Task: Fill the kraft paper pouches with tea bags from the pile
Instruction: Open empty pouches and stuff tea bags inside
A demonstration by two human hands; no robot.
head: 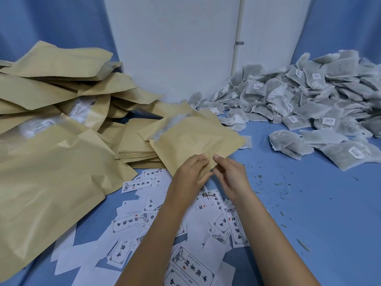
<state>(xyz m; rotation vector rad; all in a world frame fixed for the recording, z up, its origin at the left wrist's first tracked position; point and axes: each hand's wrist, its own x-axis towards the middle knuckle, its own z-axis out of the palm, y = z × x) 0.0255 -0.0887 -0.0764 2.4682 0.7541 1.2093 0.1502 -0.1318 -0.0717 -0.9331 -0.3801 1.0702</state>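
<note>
A kraft paper pouch (191,139) with a clear window at its far end hangs tilted over the middle of the blue table. My left hand (190,174) pinches its near corner, thumb below and fingers on top. My right hand (231,178) pinches the same corner from the right, thumb on the paper. The pile of grey tea bags (309,96) fills the far right, apart from both hands. A flat stack of empty pouches (138,145) lies just left of the held pouch.
Filled and crumpled kraft pouches (51,124) heap up across the left side. White printed labels (185,230) are scattered under my forearms. Loose tea crumbs (282,186) dot the blue table (329,213) at right. A white wall panel (175,48) stands behind.
</note>
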